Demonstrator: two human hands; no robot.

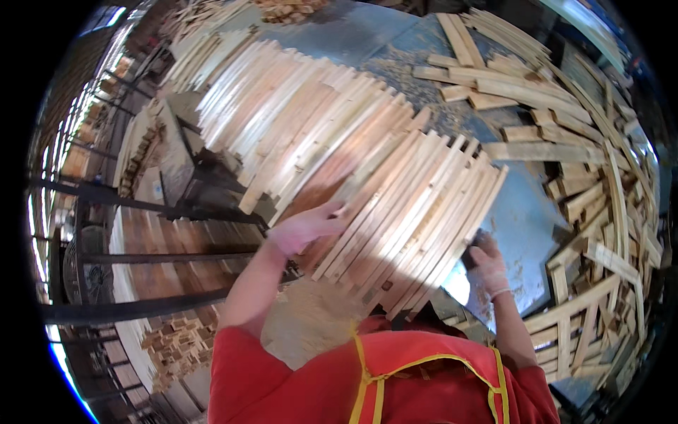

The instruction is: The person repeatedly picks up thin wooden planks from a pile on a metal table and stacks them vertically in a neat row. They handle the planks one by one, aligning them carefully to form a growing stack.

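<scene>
My left hand (pixel 307 227), in a pale glove, reaches to the left edge of the nearer row of wooden strips (pixel 417 219). Its fingers are stretched out against that edge, partly blurred. The strips lie side by side, slanting, with uneven ends. My right hand (pixel 489 267), also gloved, is curled beside the right edge of this row, low over the blue-grey metal table (pixel 519 219). Something dark shows at its fingers, too unclear to name. Beyond my left hand lies a farther row of wooden strips (pixel 296 106), with a reddish-brown blurred patch between the rows.
Loose wood offcuts (pixel 530 92) are heaped on the table's far right. A tangled pile of wood pieces (pixel 593 212) stands along the right side. Dark metal rails (pixel 169 258) cross at the left, with stacked timber (pixel 183 346) below. Sawdust (pixel 445 113) lies on the tabletop.
</scene>
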